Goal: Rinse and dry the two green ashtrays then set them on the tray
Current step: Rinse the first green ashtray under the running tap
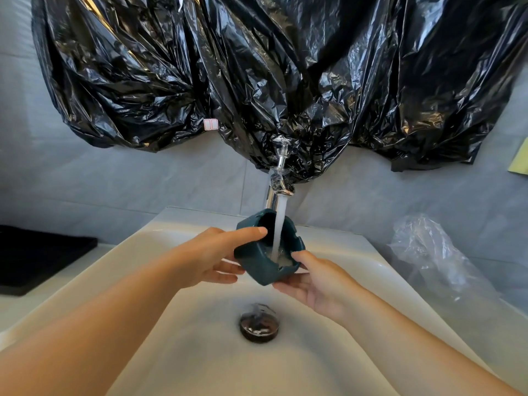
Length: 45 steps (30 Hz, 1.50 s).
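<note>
A dark green ashtray (pixel 257 261) is held tilted over the white sink (pixel 160 238), its hollow facing me. Water runs from the chrome tap (pixel 278 184) into the hollow and pools at its lower edge. My left hand (pixel 211 255) grips the ashtray's left side, thumb on the upper rim and fingers underneath. My right hand (pixel 311 278) holds the lower right side, thumb on the rim and fingers below it. Only one ashtray is in view.
The dark drain (pixel 259 324) lies below the ashtray. A black tray (pixel 34 252) sits on the counter to the left. Crumpled clear plastic (pixel 434 252) lies on the right. Black plastic sheeting (pixel 271 75) covers the wall above the tap.
</note>
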Motion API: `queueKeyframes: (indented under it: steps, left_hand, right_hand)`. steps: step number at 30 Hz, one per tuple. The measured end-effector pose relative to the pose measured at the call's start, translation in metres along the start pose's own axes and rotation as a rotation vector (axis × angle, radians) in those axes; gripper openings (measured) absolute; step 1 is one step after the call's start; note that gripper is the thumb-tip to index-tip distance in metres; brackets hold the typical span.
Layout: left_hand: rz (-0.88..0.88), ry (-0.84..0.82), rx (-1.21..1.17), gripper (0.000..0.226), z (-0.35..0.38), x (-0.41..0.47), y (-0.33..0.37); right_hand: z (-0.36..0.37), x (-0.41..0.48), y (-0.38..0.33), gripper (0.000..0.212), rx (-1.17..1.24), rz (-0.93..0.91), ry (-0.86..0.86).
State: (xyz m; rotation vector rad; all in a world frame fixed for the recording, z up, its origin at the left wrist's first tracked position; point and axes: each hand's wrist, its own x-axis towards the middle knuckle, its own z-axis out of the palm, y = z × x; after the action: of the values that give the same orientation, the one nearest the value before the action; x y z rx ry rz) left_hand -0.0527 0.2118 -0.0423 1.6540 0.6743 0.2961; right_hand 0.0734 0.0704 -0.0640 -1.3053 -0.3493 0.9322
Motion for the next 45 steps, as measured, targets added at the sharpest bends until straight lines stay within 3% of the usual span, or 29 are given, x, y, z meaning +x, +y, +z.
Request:
queueKeyframes:
  steps: [6,10,13,19,26,34,37,41,43,45]
  left_hand:
    - [0.097,0.162,-0.017,0.040,0.0081,0.0010,-0.0001]
    - [0.170,0.375,0.046,0.038,0.0084,0.0021,-0.0017]
    - [0.257,0.462,0.226,0.037,0.0072,0.0017,-0.0030]
    - [0.305,0.443,0.296,0.033,0.0086,0.0024,-0.0050]
    - [0.266,0.355,0.230,0.037,0.0104,0.0055,-0.0041]
    - [0.120,0.153,0.136,0.048,0.0070,0.0006,0.0032]
    - [0.135,0.230,0.179,0.047,0.0071,0.0045,0.0012]
    - [0.254,0.361,0.287,0.042,0.0079,0.0054,-0.0013]
    - [0.315,0.421,0.406,0.042,0.0081,0.0038,-0.0015]
    - [0.332,0.403,0.431,0.041,0.0083,0.0037,-0.0022]
  right_hand:
    - [-0.0008,0.0016,0.0025,0.028,0.037,0.046,-0.033]
    - [-0.0014,0.0019,0.0013,0.039,-0.302,0.114,-0.091]
    - [-0.0016,0.0036,-0.0011,0.036,-0.518,0.000,-0.071]
    - [-0.0014,0.0052,0.0075,0.025,-0.728,-0.164,-0.117]
    - [-0.0015,0.0029,0.0049,0.022,-0.716,-0.191,-0.069]
    - [0.0008,0.0080,0.0039,0.023,-0.335,-0.031,-0.020]
    - [0.0012,0.0079,0.0006,0.026,-0.269,-0.007,-0.008]
    - [-0.0019,-0.0011,-0.0006,0.035,-0.668,0.051,-0.075]
    - [-0.0034,0.0004,0.0007,0.041,-0.859,-0.029,-0.039]
    - [-0.0041,0.0049,0.0015,0.047,-0.865,-0.156,-0.013]
